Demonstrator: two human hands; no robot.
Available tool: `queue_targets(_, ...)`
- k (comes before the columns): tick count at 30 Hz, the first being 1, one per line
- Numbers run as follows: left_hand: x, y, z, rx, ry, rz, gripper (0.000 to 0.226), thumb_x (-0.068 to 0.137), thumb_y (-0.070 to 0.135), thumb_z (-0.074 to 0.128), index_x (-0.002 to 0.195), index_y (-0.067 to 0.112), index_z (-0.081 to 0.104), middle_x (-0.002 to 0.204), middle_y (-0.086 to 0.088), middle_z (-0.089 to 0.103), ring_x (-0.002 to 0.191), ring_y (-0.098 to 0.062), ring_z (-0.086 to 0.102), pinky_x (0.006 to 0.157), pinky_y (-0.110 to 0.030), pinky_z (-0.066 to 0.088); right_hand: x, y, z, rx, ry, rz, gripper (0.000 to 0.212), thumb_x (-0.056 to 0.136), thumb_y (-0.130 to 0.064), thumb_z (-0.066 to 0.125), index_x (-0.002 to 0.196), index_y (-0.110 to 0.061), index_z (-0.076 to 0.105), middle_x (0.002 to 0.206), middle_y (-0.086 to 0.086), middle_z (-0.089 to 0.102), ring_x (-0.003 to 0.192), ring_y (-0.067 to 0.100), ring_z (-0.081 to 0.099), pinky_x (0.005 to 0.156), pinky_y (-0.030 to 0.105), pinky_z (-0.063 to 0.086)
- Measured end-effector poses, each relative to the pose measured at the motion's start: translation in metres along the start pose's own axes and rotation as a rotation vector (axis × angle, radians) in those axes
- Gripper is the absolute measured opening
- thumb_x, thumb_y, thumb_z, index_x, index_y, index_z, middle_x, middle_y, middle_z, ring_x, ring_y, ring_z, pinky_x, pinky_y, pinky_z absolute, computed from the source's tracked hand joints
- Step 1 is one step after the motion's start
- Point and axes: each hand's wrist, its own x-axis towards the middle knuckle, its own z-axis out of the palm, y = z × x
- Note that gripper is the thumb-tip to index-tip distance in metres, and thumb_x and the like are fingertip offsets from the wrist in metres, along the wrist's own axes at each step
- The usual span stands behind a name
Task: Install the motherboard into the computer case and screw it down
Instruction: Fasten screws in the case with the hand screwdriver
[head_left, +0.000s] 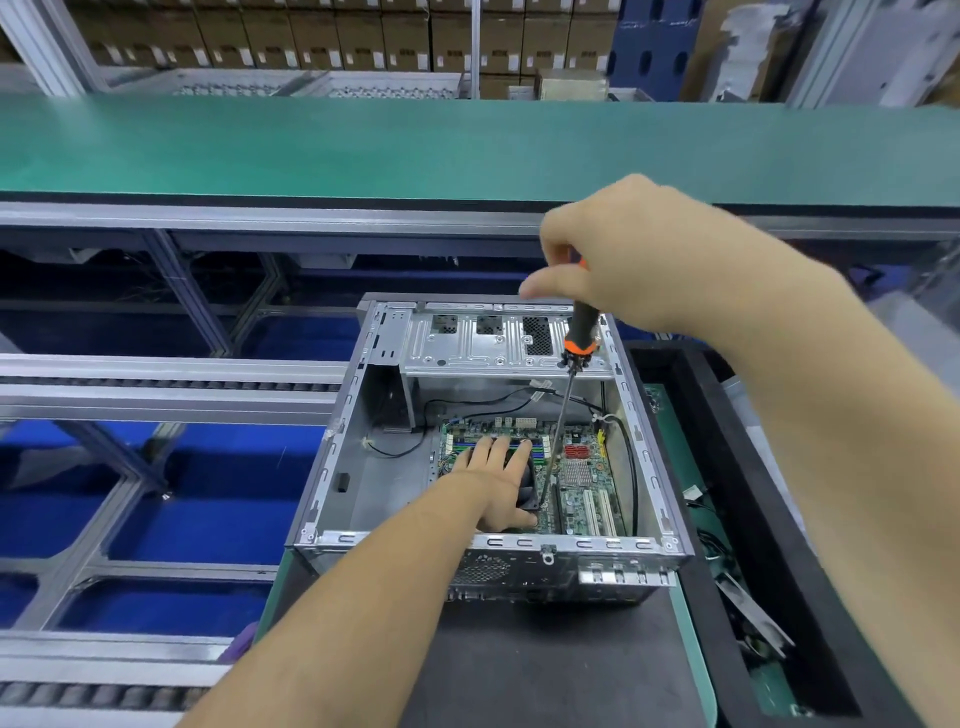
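Observation:
An open grey computer case lies on its side on a black mat. A green motherboard lies flat on the case floor. My left hand rests flat on the board's black fan, fingers straight. Above the case, my right hand grips the handle of a long black and orange screwdriver. Its thin shaft slants down, and the tip meets the board beside my left thumb, near the fan's corner. Any screw under the tip is too small to make out.
A black cable runs along the case's right inner wall. A black tray with loose parts stands right of the case. Roller conveyor rails run to the left, and a green belt crosses behind.

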Motion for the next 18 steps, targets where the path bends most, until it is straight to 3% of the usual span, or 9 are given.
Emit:
queue_targets(3, 0.0, 0.001, 0.001, 0.003, -0.003, -0.006, 0.105, 0.093, 0.065, 0.052, 0.157, 0.023, -0.02, 0.166, -0.008, -0.015, 0.152, -0.032, -0.013, 0.123, -0.051, 0.001, -0.003, 0.003, -0.013, 0.036, -0.169, -0.021, 0.025, 0.092, -0.05, 0.065, 0.104, -0.032, 0.051, 0.104, -0.006, 0.047, 0.082, 0.015, 0.055, 0.075, 0.038, 0.045)
queue_targets(5, 0.0, 0.001, 0.0, 0.008, -0.001, -0.009, 0.105, 0.093, 0.065, 0.052, 0.157, 0.023, -0.02, 0.166, -0.008, -0.015, 0.152, -0.032, -0.013, 0.123, -0.051, 0.001, -0.004, 0.004, -0.017, 0.044, -0.15, -0.04, 0.01, 0.094, -0.034, 0.068, 0.093, -0.03, 0.059, 0.088, -0.012, 0.058, 0.075, 0.005, 0.055, 0.066, 0.031, 0.044)
queue_targets(7, 0.001, 0.001, -0.001, 0.004, -0.009, -0.006, 0.105, 0.093, 0.065, 0.052, 0.156, 0.023, -0.021, 0.166, -0.008, -0.016, 0.152, -0.032, -0.014, 0.123, -0.051, 0.001, 0.0, 0.005, -0.009, -0.006, -0.095, 0.016, 0.025, 0.098, -0.042, 0.062, 0.086, -0.02, 0.064, 0.066, -0.005, 0.063, 0.065, 0.013, 0.059, 0.059, 0.03, 0.045)
queue_targets(8, 0.0, 0.001, -0.001, 0.005, -0.017, -0.004, 0.106, 0.092, 0.066, 0.052, 0.156, 0.023, -0.021, 0.166, -0.008, -0.017, 0.152, -0.032, -0.015, 0.123, -0.051, 0.001, 0.002, 0.004, -0.007, -0.064, -0.087, 0.071, 0.037, 0.1, -0.05, 0.055, 0.089, -0.015, 0.064, 0.067, 0.001, 0.062, 0.065, 0.02, 0.059, 0.059, 0.032, 0.045)
queue_targets(10, 0.0, 0.0, -0.002, 0.001, -0.038, -0.004, 0.108, 0.091, 0.07, 0.05, 0.156, 0.024, -0.023, 0.166, -0.007, -0.02, 0.152, -0.032, -0.018, 0.123, -0.052, -0.001, 0.003, 0.007, -0.009, -0.154, -0.121, 0.128, 0.043, 0.098, -0.06, 0.051, 0.102, -0.018, 0.058, 0.086, 0.001, 0.058, 0.076, 0.026, 0.057, 0.068, 0.038, 0.046)
queue_targets(12, 0.001, -0.001, -0.003, -0.032, -0.067, -0.013, 0.108, 0.088, 0.076, 0.046, 0.156, 0.027, -0.022, 0.165, -0.004, -0.022, 0.151, -0.03, -0.02, 0.123, -0.052, -0.003, -0.001, 0.012, -0.015, -0.06, -0.2, 0.072, 0.028, 0.093, -0.051, 0.064, 0.108, -0.031, 0.051, 0.098, -0.008, 0.057, 0.082, 0.019, 0.059, 0.079, 0.039, 0.047)
queue_targets(15, 0.004, -0.001, -0.006, -0.094, -0.097, -0.028, 0.103, 0.088, 0.077, 0.042, 0.156, 0.031, -0.02, 0.165, -0.001, -0.023, 0.151, -0.026, -0.022, 0.122, -0.051, -0.005, -0.003, 0.019, -0.016, 0.049, -0.207, 0.083, 0.013, 0.096, -0.035, 0.066, 0.09, -0.027, 0.057, 0.059, -0.017, 0.067, 0.056, 0.009, 0.067, 0.062, 0.029, 0.046)
queue_targets(16, 0.005, -0.001, -0.007, -0.096, -0.103, -0.026, 0.103, 0.089, 0.076, 0.043, 0.156, 0.031, -0.019, 0.165, 0.0, -0.023, 0.151, -0.026, -0.022, 0.122, -0.051, -0.004, 0.0, 0.02, -0.014, 0.031, -0.19, 0.124, 0.022, 0.098, -0.042, 0.061, 0.087, -0.023, 0.059, 0.049, -0.012, 0.065, 0.048, 0.014, 0.067, 0.058, 0.028, 0.047)
queue_targets(18, 0.005, -0.003, -0.007, -0.07, -0.109, -0.021, 0.103, 0.089, 0.075, 0.044, 0.156, 0.03, -0.02, 0.165, -0.001, -0.023, 0.151, -0.026, -0.021, 0.122, -0.051, -0.004, 0.002, 0.016, -0.014, -0.046, -0.193, 0.227, 0.049, 0.097, -0.058, 0.053, 0.088, -0.011, 0.061, 0.047, 0.002, 0.065, 0.044, 0.024, 0.067, 0.059, 0.032, 0.055)
